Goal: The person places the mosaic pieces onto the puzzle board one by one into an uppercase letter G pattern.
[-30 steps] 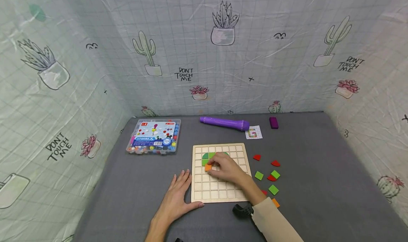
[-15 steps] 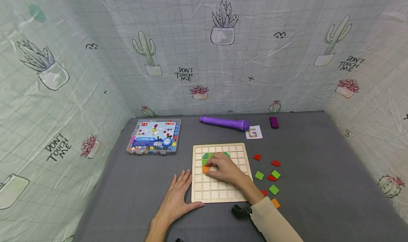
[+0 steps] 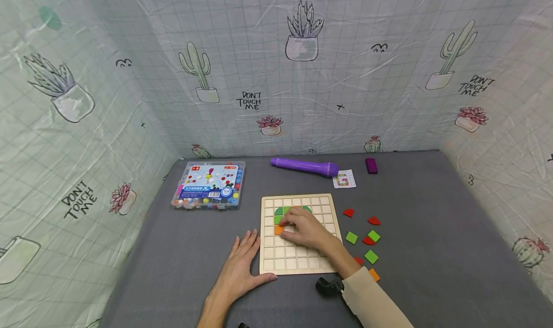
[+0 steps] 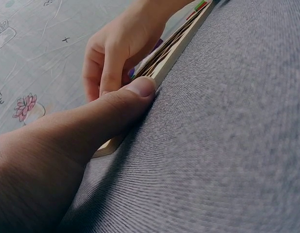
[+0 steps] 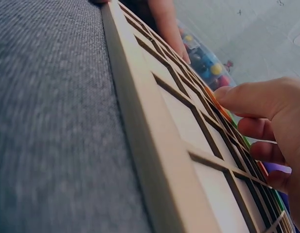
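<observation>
The small orange square tile (image 3: 278, 230), a little further right a second ago, now sits in a cell of the pale wooden grid board (image 3: 302, 265), just below a bright green square tile (image 3: 278, 220), so the left column seems one longer. The right hand (image 3: 307, 229) pinches it; the left hand (image 3: 237, 268) lies wide, thumb at the board's edge. Loose red and green tiles (image 3: 371, 257) lie rightward on grey cloth (image 3: 423, 251), before a pale cactus-print curtain (image 3: 345, 78).
</observation>
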Demonstrator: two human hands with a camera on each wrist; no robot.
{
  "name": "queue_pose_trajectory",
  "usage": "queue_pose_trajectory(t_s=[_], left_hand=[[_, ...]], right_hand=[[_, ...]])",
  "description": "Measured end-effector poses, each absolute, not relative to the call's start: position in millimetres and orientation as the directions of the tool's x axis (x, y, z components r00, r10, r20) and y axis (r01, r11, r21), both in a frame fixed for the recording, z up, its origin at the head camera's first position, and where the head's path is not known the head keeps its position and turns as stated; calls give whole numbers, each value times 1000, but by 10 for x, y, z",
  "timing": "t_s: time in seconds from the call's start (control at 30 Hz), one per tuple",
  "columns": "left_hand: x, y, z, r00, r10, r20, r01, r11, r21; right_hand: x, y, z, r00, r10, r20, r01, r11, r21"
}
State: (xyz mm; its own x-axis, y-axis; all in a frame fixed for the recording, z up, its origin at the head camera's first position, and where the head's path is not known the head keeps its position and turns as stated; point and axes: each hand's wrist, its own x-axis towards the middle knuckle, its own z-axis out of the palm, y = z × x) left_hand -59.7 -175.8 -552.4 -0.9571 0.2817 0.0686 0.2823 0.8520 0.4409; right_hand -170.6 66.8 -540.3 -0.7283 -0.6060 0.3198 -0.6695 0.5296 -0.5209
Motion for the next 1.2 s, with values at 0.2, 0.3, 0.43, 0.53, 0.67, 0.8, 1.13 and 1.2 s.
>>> queue_pose_trajectory(t_s=[0.2, 0.3, 0.43, 0.53, 0.67, 0.8, 1.13, 1.2], left_hand=[[-593, -1757, -5516, -959, 277, 63, 275, 852, 445], [-598, -1755, -5507, -959, 276, 60, 273, 853, 446], [-598, -1753, -5496, -959, 277, 56, 272, 853, 445], [-596, -1752, -5494, -959, 276, 56, 272, 852, 447], [-592, -1750, -5496, -960, 274, 52, 268, 853, 447], [-588, -1748, -5499, -961, 273, 47, 265, 856, 444], [-589, -1753, -5513, -960, 275, 43, 264, 852, 452], [-590, -1755, -5515, -960, 275, 43, 264, 851, 453]], right_hand=[[-1660, 777, -5337, -755, -590, 288, -638, 558, -531], [-1638, 860, -5298, -772, -572, 277, -617, 569, -544], [-1604, 987, -5265, -791, -548, 272, -593, 576, -563], [-1581, 1087, -5258, -799, -533, 280, -585, 576, -571], [-1561, 1209, -5260, -786, -528, 322, -606, 558, -566], [-1529, 1329, -5266, -791, -513, 333, -603, 564, -563], [-1462, 1620, -5314, -836, -448, 315, -547, 641, -539], [-1445, 1675, -5326, -839, -438, 322, -543, 648, -535]])
